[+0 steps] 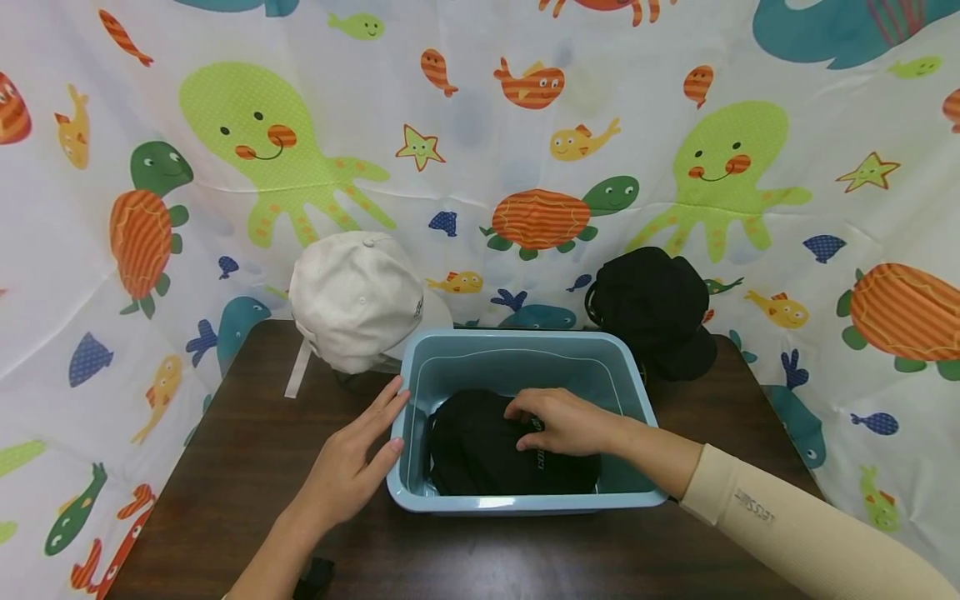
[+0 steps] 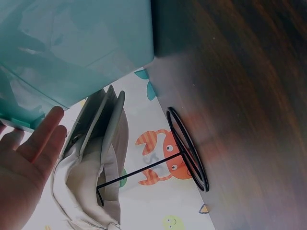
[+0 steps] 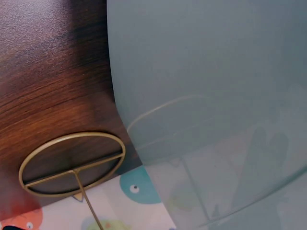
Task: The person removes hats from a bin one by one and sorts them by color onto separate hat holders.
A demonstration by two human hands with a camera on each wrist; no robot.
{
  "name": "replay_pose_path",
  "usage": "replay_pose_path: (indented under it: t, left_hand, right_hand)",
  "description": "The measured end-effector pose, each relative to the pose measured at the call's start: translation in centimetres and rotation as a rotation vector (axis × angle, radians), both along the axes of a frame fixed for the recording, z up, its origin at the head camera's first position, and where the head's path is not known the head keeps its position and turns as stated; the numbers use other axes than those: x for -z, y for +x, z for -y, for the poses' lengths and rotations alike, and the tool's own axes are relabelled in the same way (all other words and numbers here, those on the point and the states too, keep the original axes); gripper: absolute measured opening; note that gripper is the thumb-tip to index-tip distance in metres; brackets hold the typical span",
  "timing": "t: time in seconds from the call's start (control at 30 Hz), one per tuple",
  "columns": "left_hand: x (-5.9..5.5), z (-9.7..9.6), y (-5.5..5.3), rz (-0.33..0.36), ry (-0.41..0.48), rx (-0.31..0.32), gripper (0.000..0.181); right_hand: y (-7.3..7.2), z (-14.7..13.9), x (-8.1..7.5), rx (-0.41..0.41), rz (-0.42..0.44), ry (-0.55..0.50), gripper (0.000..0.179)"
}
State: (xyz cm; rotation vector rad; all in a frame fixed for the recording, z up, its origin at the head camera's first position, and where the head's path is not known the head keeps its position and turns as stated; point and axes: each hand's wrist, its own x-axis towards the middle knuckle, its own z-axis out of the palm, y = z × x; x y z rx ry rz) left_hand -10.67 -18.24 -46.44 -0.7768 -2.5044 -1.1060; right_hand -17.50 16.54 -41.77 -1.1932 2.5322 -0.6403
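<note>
A black cap (image 1: 480,450) with pale lettering lies inside the light-blue plastic basin (image 1: 525,503). My right hand (image 1: 562,421) reaches over the basin's right side, its bent fingers and thumb apart at the cap's top near the lettering. On the left, my left hand (image 1: 348,467) has its fingers extended, with the fingertips at the basin's left rim. The left wrist view also shows the left hand (image 2: 29,167) beside the basin wall (image 2: 81,43). In the right wrist view the basin's side (image 3: 201,72) fills much of the picture and hides the right hand's fingers.
Behind the basin at left, a white cap (image 1: 356,296) sits on a black wire stand (image 2: 187,148). A second black cap (image 1: 652,304) stands at back right, near a gold wire stand base (image 3: 72,139). The dark wooden table (image 1: 480,554) meets a cartoon-printed curtain (image 1: 480,108).
</note>
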Motion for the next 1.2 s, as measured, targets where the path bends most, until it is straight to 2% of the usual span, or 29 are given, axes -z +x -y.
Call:
replay_pose_path:
  t: [0.4,0.73,0.97,1.2]
  left_hand:
    - [-0.09,-0.06,0.08,-0.009,0.006,-0.001,0.06]
    - [-0.06,-0.08,0.02,-0.012,0.006,-0.002,0.06]
    - [-0.15,-0.12,0.04,-0.011,0.007,-0.003,0.059]
    - [-0.15,-0.09,0.01,-0.005,0.002,0.005,0.06]
  right_hand:
    - [0.03,0.21,-0.05,-0.007,0.035,0.003,0.028]
    - [-0.1,0.37,0.12,-0.032,0.026,-0.016,0.025]
    - [-0.14,0.18,0.34,-0.048,-0.014,-0.052,0.02]
    - [-0.07,0.09,0.11,-0.015,-0.049,-0.092,0.021]
